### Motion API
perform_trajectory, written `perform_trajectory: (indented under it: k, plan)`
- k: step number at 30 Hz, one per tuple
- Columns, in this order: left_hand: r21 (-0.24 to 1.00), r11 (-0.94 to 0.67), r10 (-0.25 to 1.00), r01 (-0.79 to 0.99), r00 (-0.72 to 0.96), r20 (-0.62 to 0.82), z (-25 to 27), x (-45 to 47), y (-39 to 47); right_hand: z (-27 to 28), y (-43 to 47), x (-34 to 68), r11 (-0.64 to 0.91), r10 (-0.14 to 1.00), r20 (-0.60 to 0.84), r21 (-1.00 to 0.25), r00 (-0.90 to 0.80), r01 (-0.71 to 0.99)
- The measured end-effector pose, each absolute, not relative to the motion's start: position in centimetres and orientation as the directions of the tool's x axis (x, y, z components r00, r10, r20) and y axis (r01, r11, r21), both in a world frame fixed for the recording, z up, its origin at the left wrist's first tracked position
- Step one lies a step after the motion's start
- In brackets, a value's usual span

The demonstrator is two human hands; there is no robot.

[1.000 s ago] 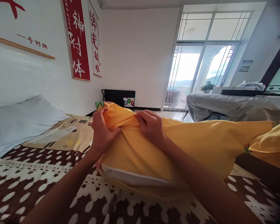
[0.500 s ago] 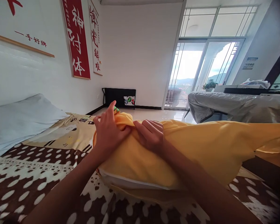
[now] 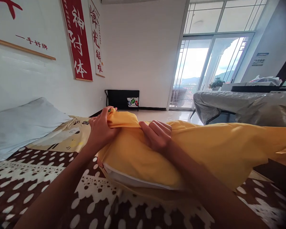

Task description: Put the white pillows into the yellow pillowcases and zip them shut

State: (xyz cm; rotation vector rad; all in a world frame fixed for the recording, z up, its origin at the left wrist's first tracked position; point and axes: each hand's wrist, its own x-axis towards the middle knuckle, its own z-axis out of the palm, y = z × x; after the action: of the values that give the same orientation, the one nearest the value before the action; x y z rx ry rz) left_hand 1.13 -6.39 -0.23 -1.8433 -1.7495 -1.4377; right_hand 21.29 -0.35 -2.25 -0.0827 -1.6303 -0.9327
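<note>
A yellow pillowcase [image 3: 200,149] lies across the bed in front of me, bulging at its left part and stretching off to the right edge. A strip of white [image 3: 138,183] shows along its near lower side. My left hand [image 3: 103,125] is closed round the far left corner, where a fold stands up and a bit of green print peeks out. Just to the right, my right hand [image 3: 158,135] has its fingers curled in a pinch on the same folded edge. Its fingertips are partly hidden by the cloth.
A pale pillow [image 3: 26,124] rests at the left on a brown and white patterned blanket [image 3: 50,162]. Beyond the bed stand a low black panel [image 3: 114,98] and a table under plastic sheeting [image 3: 228,100]. Glass sliding doors [image 3: 195,70] are at the back right.
My left hand has shifted left, and its raised fingers have closed over the corner. The fold between my hands is pulled wider and flatter. My right hand has moved slightly right.
</note>
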Motion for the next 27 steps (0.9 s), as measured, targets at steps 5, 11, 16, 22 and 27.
perform_trajectory:
  k: [5, 11, 16, 22, 27]
  plan:
    - [0.607, -0.402, 0.764, 0.686, -0.113, 0.635, 0.1, 1.7, -6.1, -2.7, -0.1, 20.8, 0.701, -0.402, 0.883, 0.468, -0.244, 0.539]
    - [0.208, -0.136, 0.707, 0.969, -0.052, 0.705, 1.4, 6.8, -6.6, -2.8, -0.1, 20.5, 0.678, -0.401, 0.864, 0.504, -0.305, 0.535]
    - [0.085, -0.102, 0.559, 0.991, -0.014, 0.829, 0.6, 5.0, -6.0, -2.2, -0.2, 21.9, 0.64, -0.387, 0.842, 0.539, -0.376, 0.547]
    - [0.117, -0.088, 0.433, 0.989, -0.068, 0.899, -0.4, 2.1, -5.5, -2.4, 0.1, 22.6, 0.628, -0.404, 0.828, 0.56, -0.389, 0.54]
    - [-0.073, -0.139, 0.319, 0.988, 0.114, 0.941, 0.0, 3.9, -6.0, -2.9, 0.3, 21.8, 0.616, -0.445, 0.792, 0.609, -0.417, 0.5]
